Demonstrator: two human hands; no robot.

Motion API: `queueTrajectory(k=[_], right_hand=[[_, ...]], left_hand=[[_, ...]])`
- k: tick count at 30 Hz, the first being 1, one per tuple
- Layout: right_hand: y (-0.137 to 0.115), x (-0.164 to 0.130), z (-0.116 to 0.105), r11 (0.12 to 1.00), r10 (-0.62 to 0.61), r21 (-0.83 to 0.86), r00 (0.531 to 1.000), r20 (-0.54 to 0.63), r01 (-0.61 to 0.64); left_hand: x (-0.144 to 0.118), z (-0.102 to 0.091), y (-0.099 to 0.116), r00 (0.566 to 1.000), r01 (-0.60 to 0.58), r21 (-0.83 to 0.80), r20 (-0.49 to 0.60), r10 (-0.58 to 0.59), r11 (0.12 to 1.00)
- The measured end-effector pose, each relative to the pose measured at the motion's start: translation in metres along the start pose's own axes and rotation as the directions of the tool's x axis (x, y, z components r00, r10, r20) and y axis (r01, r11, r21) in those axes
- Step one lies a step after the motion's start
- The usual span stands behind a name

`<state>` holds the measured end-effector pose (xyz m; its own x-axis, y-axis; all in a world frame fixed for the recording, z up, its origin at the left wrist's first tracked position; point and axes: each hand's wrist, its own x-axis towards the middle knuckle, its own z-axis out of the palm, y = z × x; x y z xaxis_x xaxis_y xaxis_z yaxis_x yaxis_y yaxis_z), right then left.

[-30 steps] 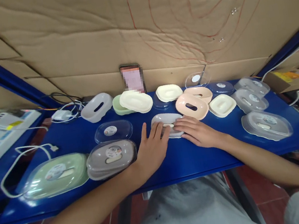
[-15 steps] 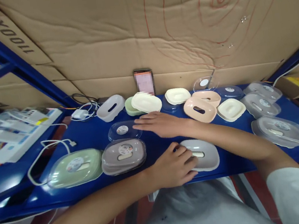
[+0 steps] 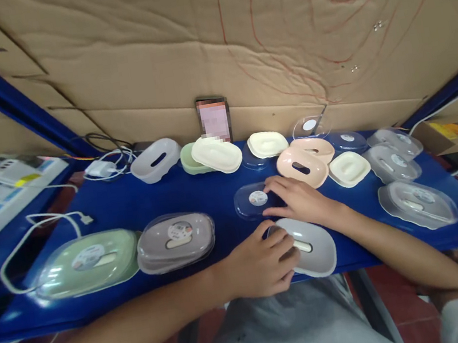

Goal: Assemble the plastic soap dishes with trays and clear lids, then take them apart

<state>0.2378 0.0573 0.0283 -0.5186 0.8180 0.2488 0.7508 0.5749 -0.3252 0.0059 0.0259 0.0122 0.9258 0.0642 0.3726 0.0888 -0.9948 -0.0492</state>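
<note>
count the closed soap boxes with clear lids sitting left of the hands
2: a green oval plastic soap box near the table's left front edge, and a grey oval plastic soap box just right of it, nearest the left hand.

Phone (image 3: 214, 119) screen blurred

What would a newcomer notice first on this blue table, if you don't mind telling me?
Probably the two hands at the near edge: the left hand rests on a grey soap dish, and the right hand lies on a clear lid just behind it. Next, the scatter of pastel dishes along the cardboard wall, and the closed green box and grey box at the left.
</note>
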Motion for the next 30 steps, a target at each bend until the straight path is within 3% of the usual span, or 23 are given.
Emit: queueTrajectory(k=[7,11,16,19,24,30], right_hand=[[0.029,-0.013,-0.003,0.999,-0.001,-0.037,1.0,-0.007,0.0],[0.035,-0.018,-0.022,0.998,0.06,0.018,0.998,-0.003,-0.06],[0.021,-0.03,-0.044,0.99,0.045,0.135,0.999,0.028,-0.048],[0.006,-0.047,-0.035,0.997,-0.013,0.074,1.0,0.002,0.013],[-0.015,-0.074,-0.006,0.994,-0.061,-0.101,0.992,-0.112,0.05],[-0.022,-0.082,0.01,0.969,-0.083,-0.244,0.988,-0.128,0.05]], left_hand=[[0.0,-0.003,0.0,0.995,0.076,0.133,0.052,-0.083,0.988],[0.0,-0.001,-0.002,0.987,0.148,0.183,0.033,-0.157,0.972],[0.001,-0.001,-0.008,0.957,0.289,0.234,-0.109,-0.27,0.929],[0.001,-0.002,-0.01,0.925,0.37,0.244,-0.193,-0.329,0.896],[-0.001,0.002,-0.012,0.913,0.404,0.166,-0.132,-0.386,0.899],[0.005,0.006,-0.015,0.919,0.387,0.14,-0.134,-0.37,0.911]])
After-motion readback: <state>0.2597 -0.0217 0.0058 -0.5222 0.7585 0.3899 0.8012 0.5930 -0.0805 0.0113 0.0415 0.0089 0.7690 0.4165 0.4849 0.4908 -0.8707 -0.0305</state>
